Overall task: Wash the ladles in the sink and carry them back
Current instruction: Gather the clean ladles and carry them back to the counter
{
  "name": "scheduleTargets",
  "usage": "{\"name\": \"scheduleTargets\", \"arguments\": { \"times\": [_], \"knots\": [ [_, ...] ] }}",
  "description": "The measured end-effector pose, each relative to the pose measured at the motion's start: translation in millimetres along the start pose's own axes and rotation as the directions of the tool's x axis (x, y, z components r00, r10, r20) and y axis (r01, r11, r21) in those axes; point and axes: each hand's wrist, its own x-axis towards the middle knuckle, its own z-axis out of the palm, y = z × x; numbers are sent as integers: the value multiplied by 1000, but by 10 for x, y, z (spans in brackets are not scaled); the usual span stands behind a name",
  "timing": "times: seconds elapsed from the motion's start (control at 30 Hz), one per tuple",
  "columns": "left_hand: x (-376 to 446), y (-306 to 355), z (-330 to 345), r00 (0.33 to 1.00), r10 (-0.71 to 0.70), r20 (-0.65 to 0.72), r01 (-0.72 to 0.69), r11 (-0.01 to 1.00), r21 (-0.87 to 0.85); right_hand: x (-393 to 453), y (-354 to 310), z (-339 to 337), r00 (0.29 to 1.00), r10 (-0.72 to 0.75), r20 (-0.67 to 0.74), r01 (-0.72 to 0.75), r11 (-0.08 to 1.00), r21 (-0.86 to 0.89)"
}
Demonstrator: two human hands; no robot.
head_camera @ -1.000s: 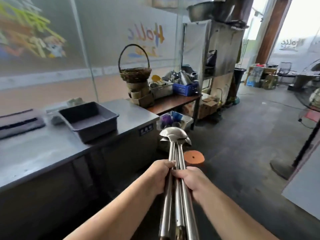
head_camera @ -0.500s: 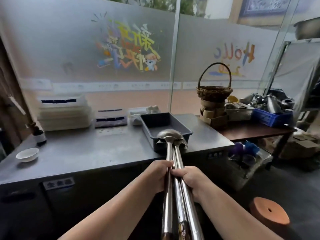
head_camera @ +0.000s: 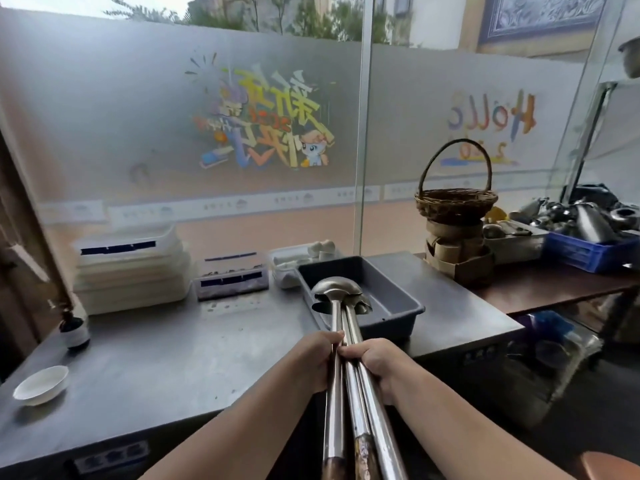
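- Ladles (head_camera: 341,299): three long handles bundled, running from bottom centre up to mid-frame, bowls over the grey tub (head_camera: 398,299).
- Left hand (head_camera: 318,365) and right hand (head_camera: 375,367) both grip the handles side by side.

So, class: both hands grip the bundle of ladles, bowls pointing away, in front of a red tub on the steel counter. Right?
Not quite. The head view shows the tub is grey, not red. Both the left hand and right hand do grip the ladles.
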Motion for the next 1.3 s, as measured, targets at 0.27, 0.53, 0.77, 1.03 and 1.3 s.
{"name": "scheduleTargets", "arguments": {
  "times": [0.27, 0.53, 0.77, 1.03, 1.3],
  "knots": [
    [1431, 536, 64, 999, 0, -33, 0, 1000, -20, 1486, -534, -419, 999, 34, 20, -33, 998, -52],
    [2925, 1021, 237, 994, -64, -94, 55, 994, -97, 3002, -1109, -957, 991, 119, 61, -112, 987, -112],
    [4003, 1218, 206, 983, -127, -129, 98, 972, -215, 4112, -1320, -1230, 973, 220, 76, -201, 960, -196],
    [4754, 1217, -100, 961, -203, -190, 140, 944, -297, 4951, -1273, -1193, 950, 301, 80, -278, 935, -221],
    [5263, 1064, -401, 936, -296, -190, 190, 880, -434, 5458, -1076, -1087, 948, 313, 50, -291, 922, -257]
  ]
}}
